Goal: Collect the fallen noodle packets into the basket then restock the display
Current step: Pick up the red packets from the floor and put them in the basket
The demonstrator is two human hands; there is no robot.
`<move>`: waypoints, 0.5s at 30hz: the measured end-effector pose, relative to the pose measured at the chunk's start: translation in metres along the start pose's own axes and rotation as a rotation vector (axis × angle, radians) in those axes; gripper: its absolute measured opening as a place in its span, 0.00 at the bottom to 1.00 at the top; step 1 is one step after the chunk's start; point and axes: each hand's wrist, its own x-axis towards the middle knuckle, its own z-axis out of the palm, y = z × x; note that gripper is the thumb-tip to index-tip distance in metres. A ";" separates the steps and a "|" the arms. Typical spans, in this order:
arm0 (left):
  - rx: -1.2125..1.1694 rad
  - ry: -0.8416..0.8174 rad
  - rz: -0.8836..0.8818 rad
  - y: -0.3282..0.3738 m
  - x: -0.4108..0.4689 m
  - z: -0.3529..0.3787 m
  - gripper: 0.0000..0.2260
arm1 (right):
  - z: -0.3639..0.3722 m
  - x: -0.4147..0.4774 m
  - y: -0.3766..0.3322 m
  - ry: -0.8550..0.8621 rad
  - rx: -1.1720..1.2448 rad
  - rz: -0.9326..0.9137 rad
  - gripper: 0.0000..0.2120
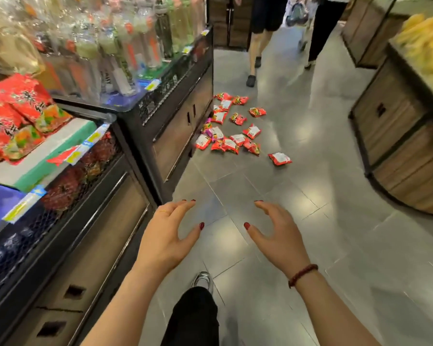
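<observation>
Now | left hand (164, 242), right hand (276, 242): spread, empty | glossy red packets (231, 144) on grey tiles (310, 221)

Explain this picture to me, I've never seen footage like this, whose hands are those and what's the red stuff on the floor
There is no machine here. One camera sits on a person's head, looking forward and down, so the two hands are that person's own. The left hand and right hand reach out in front, fingers spread, holding nothing. Ahead, red noodle packets lie scattered on the grey tiled floor, by the foot of a dark display cabinet. One packet lies apart from the rest. On the left, a shelf holds more red packets. Other people's legs show farther down the aisle. No basket is in view.
</observation>
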 end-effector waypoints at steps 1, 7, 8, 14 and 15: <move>-0.008 -0.006 0.022 -0.001 0.021 0.004 0.22 | 0.000 0.016 0.005 0.014 -0.008 0.010 0.22; 0.015 -0.020 0.113 -0.026 0.159 0.019 0.22 | 0.008 0.139 0.026 0.075 -0.055 0.022 0.21; 0.015 -0.026 0.111 -0.030 0.183 0.019 0.22 | 0.009 0.161 0.027 0.067 -0.076 0.024 0.21; 0.006 -0.066 0.120 -0.052 0.306 0.034 0.21 | 0.014 0.268 0.049 0.090 -0.101 0.112 0.20; -0.011 -0.076 0.109 -0.054 0.323 0.039 0.21 | 0.015 0.283 0.054 0.096 -0.094 0.128 0.20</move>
